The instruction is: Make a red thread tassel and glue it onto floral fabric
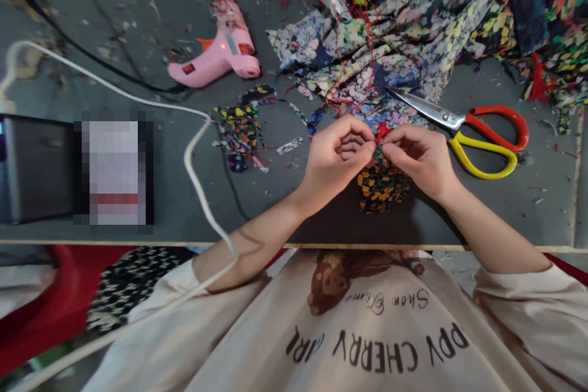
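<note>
Near the table's front edge, a small dark floral fabric piece point(381, 187) with yellow and orange spots hangs below my fingertips. Red thread point(381, 130) is bunched at its top, between my two hands. My left hand point(337, 150) is closed, thumb and forefinger pinching the left side of the red thread. From the other side, my right hand point(420, 156) pinches at the same spot. The exact grip and any knot are too small to make out. Scissors point(448, 116) with one red and one yellow handle lie just beyond my right hand, their blades slightly apart.
Crumpled floral cloth point(390, 43) with loose red threads covers the back right. A pink glue gun point(220, 49) with a lit light lies back left, near fabric scraps point(241, 128). A white cable point(197, 177) crosses over my left forearm. A blurred-out device point(114, 171) sits at left.
</note>
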Demonstrator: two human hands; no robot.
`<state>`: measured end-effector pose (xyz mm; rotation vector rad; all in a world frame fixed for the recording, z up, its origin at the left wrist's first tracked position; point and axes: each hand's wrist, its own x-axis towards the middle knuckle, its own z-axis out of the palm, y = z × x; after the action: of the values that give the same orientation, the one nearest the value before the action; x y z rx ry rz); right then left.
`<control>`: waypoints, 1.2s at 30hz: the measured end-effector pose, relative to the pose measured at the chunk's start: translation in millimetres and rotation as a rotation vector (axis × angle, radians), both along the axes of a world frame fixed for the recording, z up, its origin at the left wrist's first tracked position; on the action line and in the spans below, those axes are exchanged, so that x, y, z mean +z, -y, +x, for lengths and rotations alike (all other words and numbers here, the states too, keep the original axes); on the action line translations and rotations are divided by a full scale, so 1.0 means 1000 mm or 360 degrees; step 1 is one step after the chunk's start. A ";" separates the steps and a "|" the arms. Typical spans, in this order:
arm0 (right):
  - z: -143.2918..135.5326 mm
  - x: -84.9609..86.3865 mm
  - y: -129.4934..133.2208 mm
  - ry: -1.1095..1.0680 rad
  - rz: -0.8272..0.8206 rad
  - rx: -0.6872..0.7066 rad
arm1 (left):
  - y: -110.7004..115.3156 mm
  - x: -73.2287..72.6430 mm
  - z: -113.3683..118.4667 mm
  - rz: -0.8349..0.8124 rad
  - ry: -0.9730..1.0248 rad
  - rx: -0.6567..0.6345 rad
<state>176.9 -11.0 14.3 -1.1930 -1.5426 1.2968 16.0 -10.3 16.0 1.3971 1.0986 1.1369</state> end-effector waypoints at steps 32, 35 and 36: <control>0.002 -0.002 -0.001 -0.0087 0.0116 -0.0084 | 0.004 -0.004 -0.005 0.0155 -0.0146 0.0018; 0.002 -0.002 -0.001 -0.0166 0.0035 -0.0086 | 0.002 -0.004 -0.004 0.0170 -0.0169 0.0082; 0.002 -0.001 -0.001 -0.0185 -0.0002 -0.0095 | 0.001 -0.005 -0.004 0.0170 -0.0172 0.0105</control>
<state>179.0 -9.7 13.0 -1.1355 -1.4128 1.3047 12.3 -11.3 11.0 1.5300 1.1826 1.1934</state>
